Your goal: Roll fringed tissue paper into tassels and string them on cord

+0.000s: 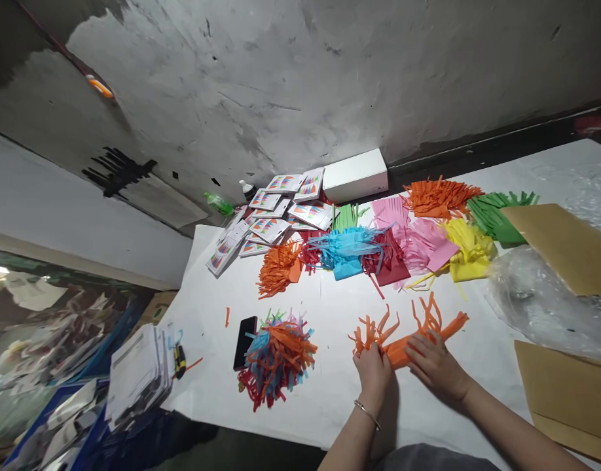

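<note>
An orange fringed tissue-paper strip (397, 353) lies across the white tabletop at the front right, its cut ends sticking up and outward. My left hand (373, 371), with a bracelet at the wrist, grips its left end between closed fingers. Farther right, my right hand (435, 363) has its fingers curled over the paper, pressing it near the middle. To the left sits a bundle of mixed-colour fringed tassels (281, 356), orange on top, beside a black phone (245, 342). Behind my hands lie fringed paper stacks, including blue (349, 245), pink (428, 242) and yellow (470, 252).
Printed packets (271, 229) are heaped at the back by a white box (355, 176). Brown cardboard (568, 392) and clear plastic wrap (536, 307) cover the right side. A yellow-and-black cutter (179, 360) lies near the left edge. A wall (300, 85) stands behind.
</note>
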`<state>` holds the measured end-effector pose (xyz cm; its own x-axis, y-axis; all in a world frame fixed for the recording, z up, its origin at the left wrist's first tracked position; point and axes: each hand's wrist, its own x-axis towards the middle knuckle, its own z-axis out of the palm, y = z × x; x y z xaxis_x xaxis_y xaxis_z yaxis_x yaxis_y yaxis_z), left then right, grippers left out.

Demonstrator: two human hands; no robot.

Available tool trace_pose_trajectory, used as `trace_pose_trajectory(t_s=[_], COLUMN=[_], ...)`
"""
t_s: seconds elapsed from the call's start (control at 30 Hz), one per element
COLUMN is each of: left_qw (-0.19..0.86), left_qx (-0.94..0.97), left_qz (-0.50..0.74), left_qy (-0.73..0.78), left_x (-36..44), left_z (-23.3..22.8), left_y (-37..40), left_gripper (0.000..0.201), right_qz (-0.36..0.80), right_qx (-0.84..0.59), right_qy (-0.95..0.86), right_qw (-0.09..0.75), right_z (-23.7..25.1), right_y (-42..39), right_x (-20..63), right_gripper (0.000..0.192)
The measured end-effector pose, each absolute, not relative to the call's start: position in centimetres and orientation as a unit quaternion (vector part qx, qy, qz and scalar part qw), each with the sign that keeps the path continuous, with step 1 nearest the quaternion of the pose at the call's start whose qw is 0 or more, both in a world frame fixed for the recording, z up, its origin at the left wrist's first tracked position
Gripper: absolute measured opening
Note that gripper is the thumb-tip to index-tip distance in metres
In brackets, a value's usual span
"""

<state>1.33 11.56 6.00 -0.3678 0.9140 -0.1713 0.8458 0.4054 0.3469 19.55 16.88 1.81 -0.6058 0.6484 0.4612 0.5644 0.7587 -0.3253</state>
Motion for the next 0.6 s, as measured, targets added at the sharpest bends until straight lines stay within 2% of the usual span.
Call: trace_pose_trajectory(t_s=[0.1, 0.2, 0.33, 0.6], left_qw=[0.123, 0.04, 0.011, 0.043], left_qx=[0.561, 0.661, 0.739, 0.701], left_qz=[0.145, 0.205, 0.203, 0.209], left_qy=[0.806, 0.721, 0.642, 0.68], left_x=[1.5, 1.9, 1.8, 0.6], left_z=[5.7, 4.9, 2.9, 3.6], left_y=[10.5, 9.1, 8.0, 7.7], left_gripper=[0.022, 0.04, 0.014, 0.01], right_qz=[0.072, 0.071, 0.077, 0.077], right_qx=[-0.294, -0.289, -0.287, -0.403], right_qy=[-0.898, -0.895, -0.896, -0.868], right_qw=[0.319, 0.333, 0.33, 0.278], right_z=[0.8, 0.2, 0.3, 2.5], right_y=[16.0, 15.5, 15.0, 14.8], right_x=[19.6, 19.3, 19.3, 20.3], right_gripper=[0.026, 0.029, 0.031, 0.028])
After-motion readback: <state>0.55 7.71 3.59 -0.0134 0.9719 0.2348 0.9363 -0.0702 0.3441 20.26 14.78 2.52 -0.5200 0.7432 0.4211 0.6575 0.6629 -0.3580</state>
